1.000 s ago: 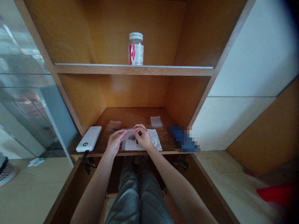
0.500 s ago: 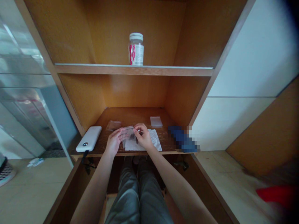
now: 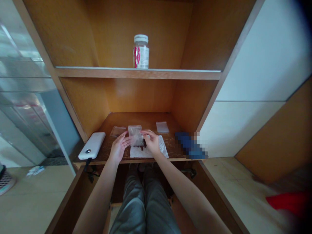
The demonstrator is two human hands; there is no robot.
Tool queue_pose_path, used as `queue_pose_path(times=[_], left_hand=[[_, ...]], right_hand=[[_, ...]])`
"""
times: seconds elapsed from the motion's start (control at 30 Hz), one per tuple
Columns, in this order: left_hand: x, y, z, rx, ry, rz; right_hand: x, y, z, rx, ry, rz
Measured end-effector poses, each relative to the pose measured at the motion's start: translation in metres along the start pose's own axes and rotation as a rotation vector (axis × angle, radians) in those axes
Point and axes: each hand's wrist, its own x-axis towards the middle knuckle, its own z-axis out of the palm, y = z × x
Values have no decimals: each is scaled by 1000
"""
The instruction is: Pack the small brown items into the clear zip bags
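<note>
Both hands are over the front of a wooden shelf [image 3: 136,121]. My left hand [image 3: 118,147] and my right hand [image 3: 152,141] pinch a small clear plastic bag [image 3: 135,135] between them, holding it upright. Small dark red pieces [image 3: 142,146] show at the bag's lower edge, just over a white paper sheet [image 3: 156,150] lying on the shelf. Whether the pieces are inside the bag or on the paper I cannot tell.
A white power bank [image 3: 92,145] lies at the shelf's left front with a cable hanging down. Two more small clear bags [image 3: 117,130] [image 3: 162,127] lie further back. A blurred blue object [image 3: 188,144] is at the right. A white-capped jar [image 3: 141,51] stands on the upper shelf.
The clear bag has been turned from lying flat and low between the hands to standing upright and higher. The hands moved slightly back on the shelf.
</note>
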Motion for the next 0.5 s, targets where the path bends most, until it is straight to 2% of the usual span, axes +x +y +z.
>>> queue_pose_path(times=[0.13, 0.23, 0.37, 0.43, 0.5], left_hand=[[0, -2, -2, 33, -24, 17], [1, -4, -3, 37, -32, 45], [0, -4, -2, 30, -35, 64], [-2, -3, -1, 41, -30, 66], [-3, -2, 0, 53, -23, 65]], right_hand=[[27, 18, -15, 52, 271, 162], [52, 42, -38, 16, 403, 226], [72, 74, -70, -156, 420, 270], [75, 87, -83, -302, 397, 323], [76, 98, -93, -343, 392, 339]])
